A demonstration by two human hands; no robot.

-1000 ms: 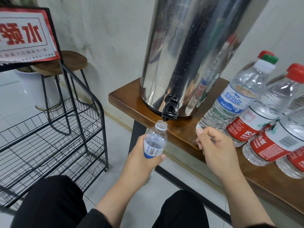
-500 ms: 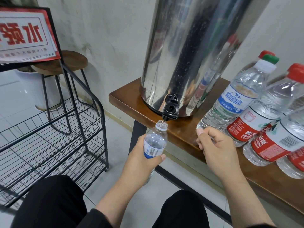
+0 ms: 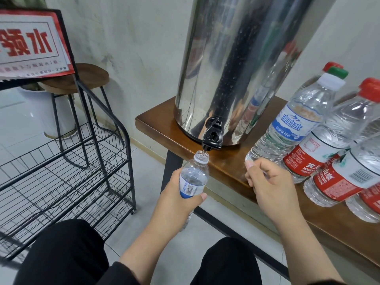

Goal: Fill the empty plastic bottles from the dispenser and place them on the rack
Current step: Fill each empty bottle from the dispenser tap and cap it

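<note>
My left hand (image 3: 174,204) grips a small uncapped clear bottle (image 3: 194,175) with a blue-and-white label. It holds the bottle upright, with the mouth right under the black tap (image 3: 212,137) of the steel dispenser (image 3: 236,64). A thin trickle seems to run from the tap into the bottle's mouth. My right hand (image 3: 269,182) hovers at the table's front edge with its fingers curled. It pinches something small, seemingly the bottle cap, which is mostly hidden. The black wire rack (image 3: 67,173) stands to the left with bare shelves.
Several capped clear bottles (image 3: 292,124) with blue or red labels stand on the wooden table (image 3: 156,124), right of the dispenser. A red-and-white sign (image 3: 30,44) tops the rack. Behind it are a wooden stool (image 3: 86,78) and a white pot. My dark-clothed knees fill the bottom of the view.
</note>
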